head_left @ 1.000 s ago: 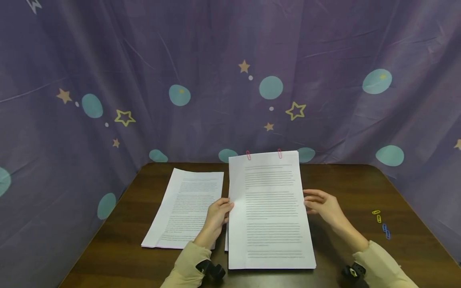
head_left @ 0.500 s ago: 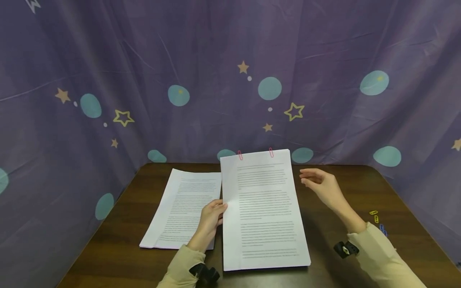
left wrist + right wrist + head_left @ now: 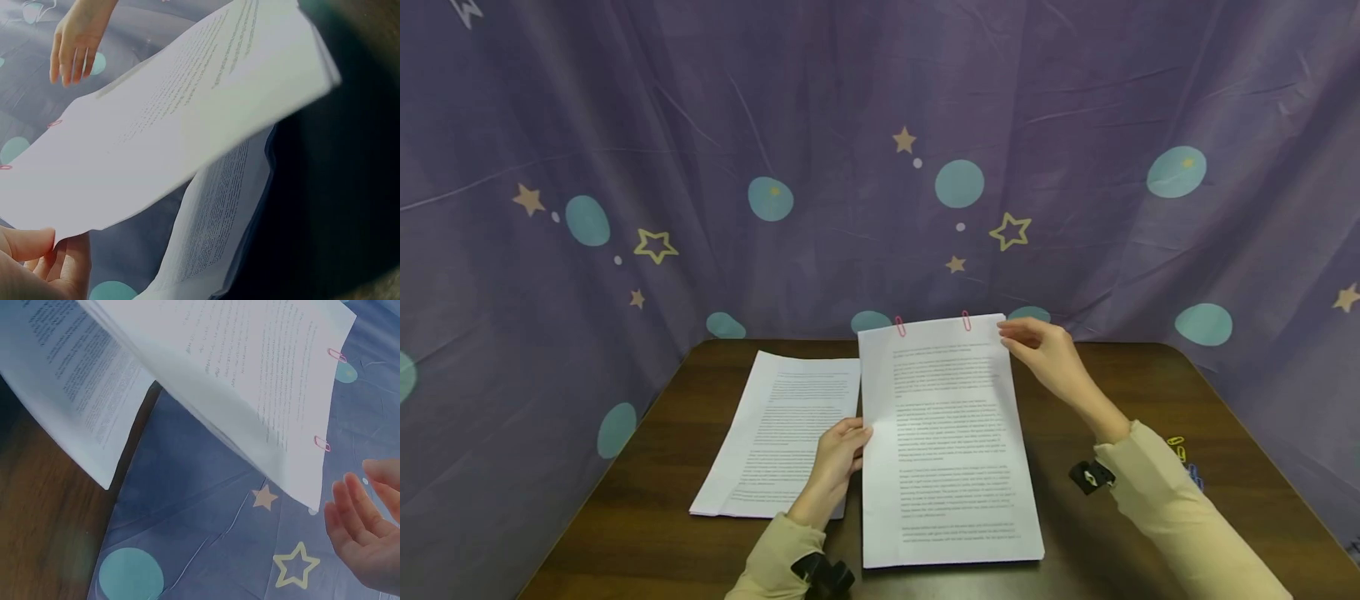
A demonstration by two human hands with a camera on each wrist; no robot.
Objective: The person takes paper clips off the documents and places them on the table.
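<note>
A stack of printed paper (image 3: pixel 951 450) stands tilted up in front of me, with two pink paper clips (image 3: pixel 900 326) on its top edge. My left hand (image 3: pixel 837 458) pinches the stack's left edge, thumb in front and fingers behind, as the left wrist view also shows. Beside the top right corner is my right hand (image 3: pixel 1048 354), fingers loosely bent. In the right wrist view a small gap separates those fingers (image 3: pixel 353 506) from the paper's corner, and nothing is between them.
A second stack of printed sheets (image 3: pixel 775 442) lies flat on the brown table (image 3: pixel 647 467) at the left. Yellow paper clips (image 3: pixel 1176 440) and blue paper clips (image 3: pixel 1195 477) lie at the right, partly behind my right sleeve. A purple patterned curtain (image 3: pixel 835 275) hangs behind the table.
My right hand has left the stack's right edge and moved up to its top right corner. The stack, held by my left hand, has shifted slightly left.
</note>
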